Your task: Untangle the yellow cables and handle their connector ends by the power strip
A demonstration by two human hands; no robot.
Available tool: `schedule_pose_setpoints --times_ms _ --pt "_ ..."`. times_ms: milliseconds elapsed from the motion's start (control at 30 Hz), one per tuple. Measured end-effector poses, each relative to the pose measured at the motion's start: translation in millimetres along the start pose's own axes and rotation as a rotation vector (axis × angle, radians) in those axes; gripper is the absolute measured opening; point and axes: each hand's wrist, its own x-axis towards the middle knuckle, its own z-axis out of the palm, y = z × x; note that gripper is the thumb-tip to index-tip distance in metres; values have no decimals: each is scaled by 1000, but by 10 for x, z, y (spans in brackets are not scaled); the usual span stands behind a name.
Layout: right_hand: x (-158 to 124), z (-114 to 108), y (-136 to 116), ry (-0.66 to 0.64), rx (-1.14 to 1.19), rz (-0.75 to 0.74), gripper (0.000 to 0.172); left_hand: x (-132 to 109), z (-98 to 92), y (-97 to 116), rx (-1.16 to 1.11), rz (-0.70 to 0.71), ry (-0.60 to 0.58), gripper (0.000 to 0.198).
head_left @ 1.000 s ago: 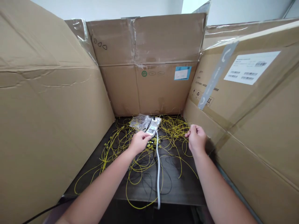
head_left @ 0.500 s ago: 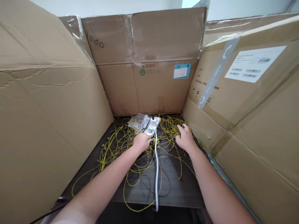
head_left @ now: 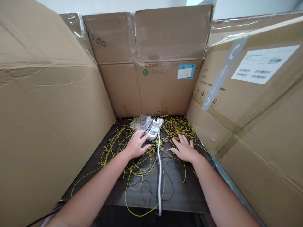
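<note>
My left hand (head_left: 137, 144) is open over the tangled yellow wires on the left, its fingertips close to a white device (head_left: 154, 133) with a small lit-looking face. On the right, my right hand (head_left: 184, 148) has its fingers spread at the near edge of a dense heap of yellow wires (head_left: 177, 125). Neither hand holds anything that shows. A thick white cable (head_left: 159, 176) runs from the device toward the table's front edge. Small dark parts lie between the hands, too small to tell.
Tall cardboard panels stand at the left (head_left: 54, 104), back (head_left: 153, 94) and right (head_left: 265, 126) of the dark table (head_left: 180, 197). Crumpled clear plastic (head_left: 141, 122) lies behind my left hand. A loose yellow loop hangs near the front edge.
My left hand has moved left and its fingers have opened away from the spot below the white device. My right hand has come slightly nearer and spread its fingers.
</note>
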Motion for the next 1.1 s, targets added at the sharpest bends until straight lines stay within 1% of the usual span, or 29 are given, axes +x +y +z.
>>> schedule_pose_setpoints --times_ms 100,200,300,500,567,633,700,800,833,867,933,1033,1100 --pt "27 42 28 -40 -9 30 63 -144 -29 -172 47 -85 -104 63" --pt "36 67 36 -46 -2 40 65 -267 10 -361 82 -192 -208 74" --pt "38 76 42 -46 7 40 65 -340 29 -520 99 -248 -271 76" --pt "37 85 60 -40 9 33 65 -376 -17 -723 89 -306 -320 72" --pt "33 92 65 -40 10 28 65 -370 -24 -767 78 -339 -315 68" --pt "24 89 66 -30 22 15 64 -348 -32 -794 66 -354 -264 62" --pt "5 65 60 4 46 -6 63 -299 -48 -800 53 -345 -138 54" --pt "-48 -22 26 70 95 -64 64 -162 -81 -763 22 -306 111 39" --pt "-69 -59 10 83 117 -95 67 -100 -87 -742 11 -293 167 35" --pt "-90 -95 -7 93 144 -129 70 -32 -87 -718 4 -280 199 32" --pt "-122 -149 -36 114 197 -186 74 112 -67 -671 6 -249 191 28" --pt "-135 -167 -53 177 241 -200 72 307 -2 -611 18 -214 59 26" --pt "-125 -148 -47 218 250 -188 69 402 39 -585 -26 -231 -29 22"
